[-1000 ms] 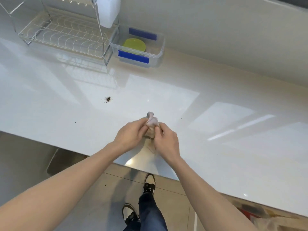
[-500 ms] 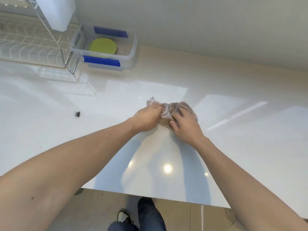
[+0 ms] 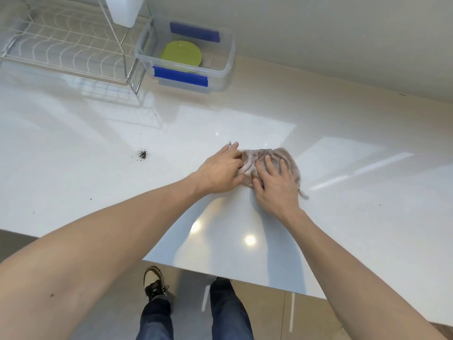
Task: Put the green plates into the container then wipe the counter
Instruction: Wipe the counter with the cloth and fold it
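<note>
A beige cloth (image 3: 274,157) lies crumpled on the white counter (image 3: 343,192) in the middle of the view. My left hand (image 3: 220,171) presses on the cloth's left end with fingers bent. My right hand (image 3: 277,187) lies flat on the cloth's right part, fingers spread. Green plates (image 3: 181,55) lie stacked inside the clear container (image 3: 226,67) with blue clips at the back. A small heap of dark crumbs (image 3: 142,154) sits on the counter, left of my hands.
A wire dish rack (image 3: 61,47) stands at the back left beside the container, with a white holder (image 3: 121,8) hanging on it. The wall runs behind. The counter's front edge crosses below my forearms; my shoes and the floor show underneath.
The cloth went from bunched between my fingertips near the front edge to spread flat on the counter farther in. Both hands now press on it.
</note>
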